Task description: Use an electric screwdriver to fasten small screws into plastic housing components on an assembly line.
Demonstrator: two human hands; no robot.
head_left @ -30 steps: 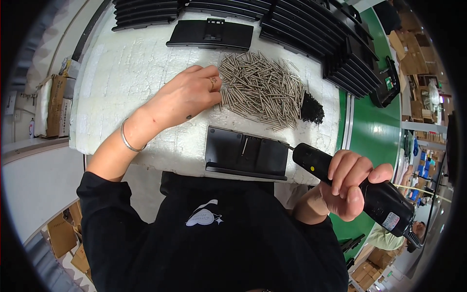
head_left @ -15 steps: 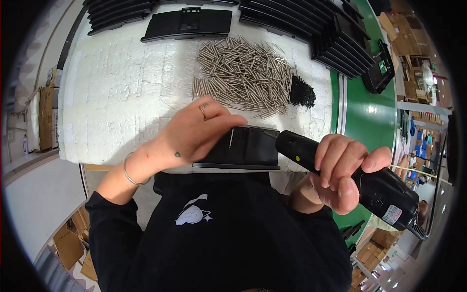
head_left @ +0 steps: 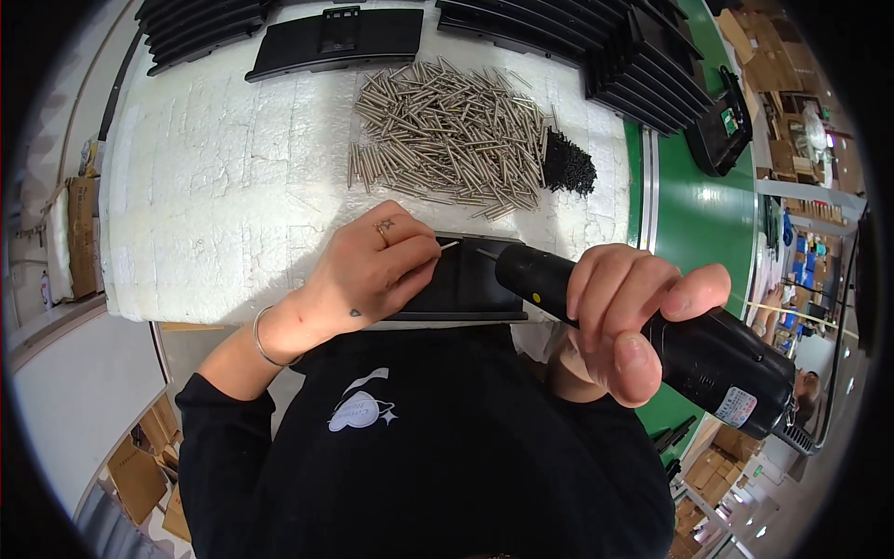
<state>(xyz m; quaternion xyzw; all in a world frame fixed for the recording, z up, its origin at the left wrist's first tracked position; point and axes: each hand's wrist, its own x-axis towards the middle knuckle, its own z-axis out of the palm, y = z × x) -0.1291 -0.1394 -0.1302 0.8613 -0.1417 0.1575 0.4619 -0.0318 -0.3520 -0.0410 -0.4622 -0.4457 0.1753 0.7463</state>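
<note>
My left hand (head_left: 384, 265) is closed in a pinch, with a short silvery metal pin (head_left: 451, 245) sticking out from its fingertips. The hand rests over the left part of a black plastic panel (head_left: 470, 279) that lies at the near edge of the white foam. My right hand (head_left: 619, 307) is wrapped around a black electric screwdriver (head_left: 538, 278). The screwdriver's bit (head_left: 486, 253) points left above the panel, a short way from the pin. Whether the bit touches anything cannot be made out.
Beyond the panel lies a heap of metal pins (head_left: 447, 135), with a small pile of black screws (head_left: 568, 163) at its right. Stacked black panels (head_left: 643, 79) and a single panel (head_left: 335, 42) stand along the far side. A green work surface (head_left: 694, 205) is on the right.
The screwdriver has moved left, bringing its bit nearer my left hand. My left fingers have closed, and the metal pin now points sideways from them. The whole view has shifted slightly.
</note>
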